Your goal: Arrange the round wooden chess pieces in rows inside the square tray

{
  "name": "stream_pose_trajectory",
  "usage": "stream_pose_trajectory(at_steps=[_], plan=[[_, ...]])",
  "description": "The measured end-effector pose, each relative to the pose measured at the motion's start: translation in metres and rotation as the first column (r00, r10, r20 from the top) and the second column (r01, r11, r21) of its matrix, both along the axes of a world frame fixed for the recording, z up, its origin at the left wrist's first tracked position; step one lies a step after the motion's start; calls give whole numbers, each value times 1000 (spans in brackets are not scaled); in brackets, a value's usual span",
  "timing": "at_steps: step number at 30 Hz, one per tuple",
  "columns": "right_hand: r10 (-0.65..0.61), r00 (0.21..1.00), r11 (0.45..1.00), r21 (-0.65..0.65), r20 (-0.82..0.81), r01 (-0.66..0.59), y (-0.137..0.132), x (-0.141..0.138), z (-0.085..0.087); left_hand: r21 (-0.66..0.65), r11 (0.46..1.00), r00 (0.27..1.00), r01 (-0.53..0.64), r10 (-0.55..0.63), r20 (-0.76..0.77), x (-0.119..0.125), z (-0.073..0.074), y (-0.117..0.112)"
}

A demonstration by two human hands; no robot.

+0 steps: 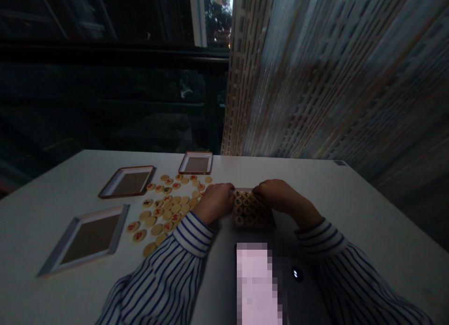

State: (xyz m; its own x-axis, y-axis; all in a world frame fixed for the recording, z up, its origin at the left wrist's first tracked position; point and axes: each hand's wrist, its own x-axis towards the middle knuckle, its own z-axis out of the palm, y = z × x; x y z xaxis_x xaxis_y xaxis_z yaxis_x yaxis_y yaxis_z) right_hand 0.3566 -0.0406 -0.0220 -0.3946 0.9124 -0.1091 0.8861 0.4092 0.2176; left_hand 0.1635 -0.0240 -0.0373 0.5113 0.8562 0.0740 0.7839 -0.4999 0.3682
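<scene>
A small shallow box (257,228) sits in front of me, filled with rows of round Chinese chess pieces (247,210) marked with dark characters. My left hand (218,199) is closed at the box's far left corner, fingertips pressed against its edge. Curled over the far right part of the box is my right hand (278,194); its fingertips are hidden, so whatever they hold cannot be made out. Many loose chess pieces (167,215), some with red characters, some dark and some blank side up, lie left of my left hand, and my forearm covers part of them.
Left of the loose pieces are a white-rimmed tray (79,243) and a brown-edged tray (128,181); a smaller tray (195,164) lies farther back. A lit phone-like screen (257,283) is near me on the white table (368,208). Behind stand a railing and a curtain (298,82).
</scene>
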Motion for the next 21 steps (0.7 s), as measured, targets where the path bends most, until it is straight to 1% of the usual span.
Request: stream_pose_trajectory(at_steps=[4,10,15,18,21], plan=[[3,1000,1000,-13,4,-3,1,0,0,13,1000,1000,10,-10,4,0,-2,1],[11,999,1000,11,-32,-10,5,8,2,-34,999,1000,-18,18,-6,0,1,0],[-28,998,998,46,-64,31,5,16,7,-10,1000,1000,1,-1,18,-1,-3,3],[-44,997,998,46,-60,47,4,17,9,0,1000,1000,3,-3,20,-2,-6,5],[-52,997,998,41,-55,54,3,16,10,3,1000,1000,-3,3,11,-1,-6,5]])
